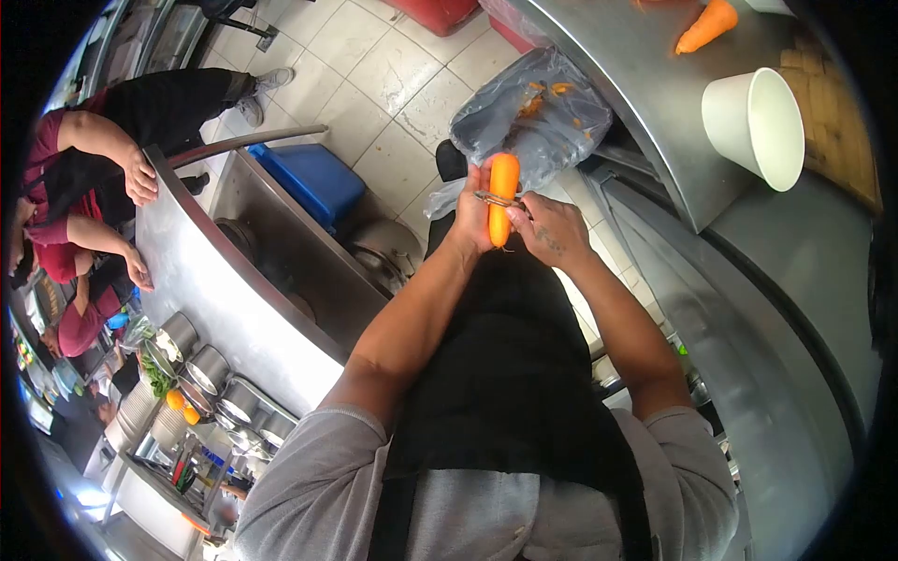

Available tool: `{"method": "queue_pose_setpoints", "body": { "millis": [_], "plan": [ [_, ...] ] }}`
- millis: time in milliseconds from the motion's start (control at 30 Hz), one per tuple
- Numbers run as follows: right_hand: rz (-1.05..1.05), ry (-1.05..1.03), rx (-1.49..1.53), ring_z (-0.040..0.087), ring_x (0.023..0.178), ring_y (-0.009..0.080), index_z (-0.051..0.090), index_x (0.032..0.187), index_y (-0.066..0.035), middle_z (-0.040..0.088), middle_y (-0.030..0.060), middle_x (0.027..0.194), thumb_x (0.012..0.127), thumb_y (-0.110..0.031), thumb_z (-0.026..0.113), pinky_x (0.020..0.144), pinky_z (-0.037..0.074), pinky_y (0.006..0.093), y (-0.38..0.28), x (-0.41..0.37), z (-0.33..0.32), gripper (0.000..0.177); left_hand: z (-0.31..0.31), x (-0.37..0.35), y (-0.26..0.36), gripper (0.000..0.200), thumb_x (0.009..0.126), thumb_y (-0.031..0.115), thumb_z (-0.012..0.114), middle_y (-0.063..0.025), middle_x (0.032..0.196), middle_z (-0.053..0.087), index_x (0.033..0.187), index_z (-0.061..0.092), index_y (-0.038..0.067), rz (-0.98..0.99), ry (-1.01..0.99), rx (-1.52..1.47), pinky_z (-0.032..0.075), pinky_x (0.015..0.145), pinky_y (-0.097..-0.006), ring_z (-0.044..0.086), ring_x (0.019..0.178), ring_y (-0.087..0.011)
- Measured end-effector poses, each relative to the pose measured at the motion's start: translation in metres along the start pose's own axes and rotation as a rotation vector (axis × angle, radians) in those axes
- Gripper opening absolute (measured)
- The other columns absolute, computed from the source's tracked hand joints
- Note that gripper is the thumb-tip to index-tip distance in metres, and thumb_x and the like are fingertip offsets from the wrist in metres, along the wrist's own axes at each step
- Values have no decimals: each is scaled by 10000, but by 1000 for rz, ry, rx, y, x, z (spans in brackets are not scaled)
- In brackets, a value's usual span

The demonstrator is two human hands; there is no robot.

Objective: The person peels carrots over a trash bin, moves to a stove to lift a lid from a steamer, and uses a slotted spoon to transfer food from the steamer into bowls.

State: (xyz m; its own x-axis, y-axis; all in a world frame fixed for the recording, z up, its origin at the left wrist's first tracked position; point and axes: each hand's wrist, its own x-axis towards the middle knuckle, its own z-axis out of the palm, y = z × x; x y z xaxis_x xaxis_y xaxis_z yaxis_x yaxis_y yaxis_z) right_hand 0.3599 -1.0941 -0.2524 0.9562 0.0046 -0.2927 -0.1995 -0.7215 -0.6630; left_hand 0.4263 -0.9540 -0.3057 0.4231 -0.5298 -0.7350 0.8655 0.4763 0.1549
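An orange carrot points away from me in front of my apron. My left hand is closed around its left side. My right hand grips a metal peeler, whose head lies across the middle of the carrot. Just beyond my hands, a clear plastic bag stands open with orange peelings inside. Parts of the fingers on both hands are hidden behind the carrot and the peeler handle.
On the right, a steel counter carries another carrot, a white tub and a wooden board. At left, a person's hands rest on a steel table. A blue bin and several pots are nearby.
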Motion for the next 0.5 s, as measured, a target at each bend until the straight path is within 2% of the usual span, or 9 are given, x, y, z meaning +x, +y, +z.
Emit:
{"method": "queue_pose_setpoints", "body": {
  "millis": [67, 167, 200, 267, 333, 367, 433, 500],
  "plan": [
    [5, -4, -31, 642, 706, 355, 545, 875, -47, 652, 142, 748, 941, -347, 524, 624, 497, 448, -2, 0, -4, 308, 1, -4, 0, 581, 947, 655, 249, -42, 1060, 571, 1296, 472, 248, 3, -65, 13, 514, 706, -405, 565, 868, -238],
    [17, -75, -48, 643, 717, 353, 549, 879, -42, 654, 144, 756, 940, -349, 523, 637, 497, 452, -3, -1, -9, 314, 1, -4, 1, 678, 897, 736, 212, -45, 1106, 544, 1300, 453, 248, 55, -6, 55, 500, 689, -399, 554, 837, -258],
    [-2, -79, 2, 653, 743, 354, 560, 927, -37, 664, 163, 793, 942, -372, 513, 656, 506, 456, -5, -2, -11, 338, 2, -4, 3, 678, 897, 736, 212, -45, 1106, 544, 1300, 453, 248, 54, -4, 54, 500, 689, -399, 554, 837, -258],
    [-20, -86, 59, 663, 770, 355, 570, 975, -33, 673, 181, 830, 945, -395, 502, 676, 515, 461, -8, -5, -12, 370, 3, -5, 7, 778, 821, 823, 231, -48, 1128, 519, 1307, 436, 251, -22, -52, -93, 479, 657, -405, 533, 807, -280],
    [-68, -59, 112, 663, 776, 350, 572, 993, -27, 675, 169, 853, 941, -387, 513, 681, 514, 460, -10, -7, -14, 368, 1, -5, 8, 805, 789, 851, 240, -52, 1099, 523, 1303, 440, 264, -51, -71, -115, 467, 644, -412, 522, 789, -285],
    [-67, -60, 113, 663, 776, 350, 572, 993, -27, 675, 169, 853, 941, -387, 513, 681, 514, 460, -12, -7, -17, 368, 0, -4, 8, 832, 758, 880, 249, -56, 1070, 527, 1298, 444, 277, -77, -94, -139, 455, 630, -419, 511, 771, -289],
    [-101, -152, 55, 643, 759, 338, 551, 879, -38, 655, 144, 827, 932, -343, 536, 650, 496, 448, -14, -8, -23, 310, -2, -7, 10, 819, 754, 881, 260, -61, 1049, 530, 1291, 448, 292, -110, -109, -159, 453, 630, -421, 509, 762, -286],
    [-114, -163, 37, 642, 757, 340, 549, 878, -39, 654, 141, 820, 927, -349, 542, 647, 495, 446, -13, -9, -22, 314, -3, -8, 11, 805, 751, 883, 271, -67, 1028, 534, 1283, 452, 307, -144, -126, -177, 451, 629, -423, 507, 753, -283]
  ]
}}
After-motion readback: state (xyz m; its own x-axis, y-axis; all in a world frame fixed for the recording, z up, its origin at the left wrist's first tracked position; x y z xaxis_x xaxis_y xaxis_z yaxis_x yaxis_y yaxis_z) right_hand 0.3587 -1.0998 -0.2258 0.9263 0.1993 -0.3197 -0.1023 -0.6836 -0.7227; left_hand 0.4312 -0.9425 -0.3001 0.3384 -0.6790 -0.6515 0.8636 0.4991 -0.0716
